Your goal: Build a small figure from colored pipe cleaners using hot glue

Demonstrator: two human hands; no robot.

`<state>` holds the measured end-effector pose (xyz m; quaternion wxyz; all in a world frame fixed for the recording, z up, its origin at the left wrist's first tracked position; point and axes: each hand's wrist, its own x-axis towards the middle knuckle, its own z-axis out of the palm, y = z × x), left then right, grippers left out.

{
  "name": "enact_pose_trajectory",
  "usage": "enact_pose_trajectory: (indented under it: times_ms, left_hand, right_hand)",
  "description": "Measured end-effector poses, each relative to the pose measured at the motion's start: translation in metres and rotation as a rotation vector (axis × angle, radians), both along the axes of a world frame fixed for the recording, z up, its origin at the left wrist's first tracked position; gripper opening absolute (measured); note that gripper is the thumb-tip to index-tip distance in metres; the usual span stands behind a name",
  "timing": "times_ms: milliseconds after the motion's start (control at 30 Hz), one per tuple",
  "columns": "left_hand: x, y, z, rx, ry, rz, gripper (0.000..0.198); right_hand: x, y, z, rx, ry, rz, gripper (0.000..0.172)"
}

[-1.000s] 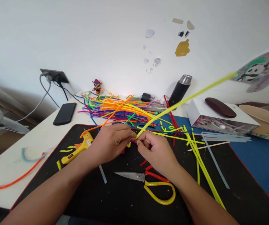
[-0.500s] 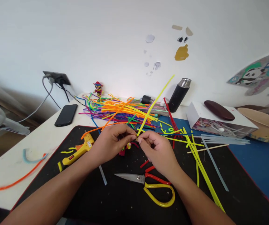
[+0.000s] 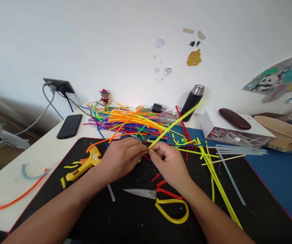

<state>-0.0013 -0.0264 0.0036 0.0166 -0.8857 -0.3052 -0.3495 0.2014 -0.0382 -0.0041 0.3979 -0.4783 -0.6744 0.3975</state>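
Observation:
A yellow pipe cleaner (image 3: 178, 121) slants up to the right from the pinched fingertips of both hands. My left hand (image 3: 125, 154) is closed on its lower end, palm down. Close against it, my right hand (image 3: 170, 162) pinches the same end between thumb and fingers. The fingertips nearly touch, so the very tip is hidden. Partly covered behind the left fingers is a small pinkish piece (image 3: 146, 157). Scissors (image 3: 158, 198) with one red and one yellow handle lie below the hands. Left of my left hand rests a yellow glue gun (image 3: 85, 166).
Many coloured pipe cleaners (image 3: 136, 120) are heaped at the back. Yellow strands (image 3: 218, 181) and pale glue sticks (image 3: 233, 179) lie right on the black mat (image 3: 125, 223). A phone (image 3: 69, 126), small figure (image 3: 105, 96), black flask (image 3: 192, 103) and white box (image 3: 237, 128) stand around.
The yellow pipe cleaner has tipped further to the right and lower. My left hand has rolled over, its fingers now more closed together. The view has shifted slightly.

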Motion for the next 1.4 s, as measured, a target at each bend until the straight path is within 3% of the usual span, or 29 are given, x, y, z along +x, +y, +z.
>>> enact_pose_trajectory:
  times_ms: [167,267,500,767,900,1067,1200,1400]
  left_hand:
    - [-0.003,0.001,-0.003,0.077,0.154,-0.021,0.018]
    - [-0.004,0.002,-0.003,0.04,0.123,-0.017,0.018]
    - [0.0,0.0,0.004,-0.323,-0.197,-0.023,0.01]
    - [0.004,-0.003,0.007,-0.608,-0.329,0.071,0.009]
    - [0.003,-0.001,0.011,-0.701,-0.381,0.097,0.011]
    - [-0.003,0.004,0.014,-0.702,-0.433,0.154,0.013]
    - [-0.007,0.008,0.014,-0.858,-0.555,0.06,0.017]
    - [-0.019,0.011,0.017,-1.121,-0.68,-0.144,0.022]
  right_hand:
    - [0.0,0.003,-0.008,0.069,-0.102,-0.056,0.028]
    - [0.0,0.003,-0.009,0.049,-0.086,-0.038,0.025]
    - [-0.002,-0.001,-0.004,-0.074,0.111,0.018,0.025]
    - [-0.002,0.0,-0.011,0.035,-0.011,-0.013,0.024]
    - [-0.004,-0.005,-0.003,0.101,-0.107,0.058,0.018]
    - [-0.005,-0.013,0.005,0.022,-0.123,0.266,0.023]
    - [-0.002,-0.01,0.006,-0.014,-0.042,0.236,0.025]
    - [0.003,0.001,0.001,-0.236,0.127,0.081,0.035]
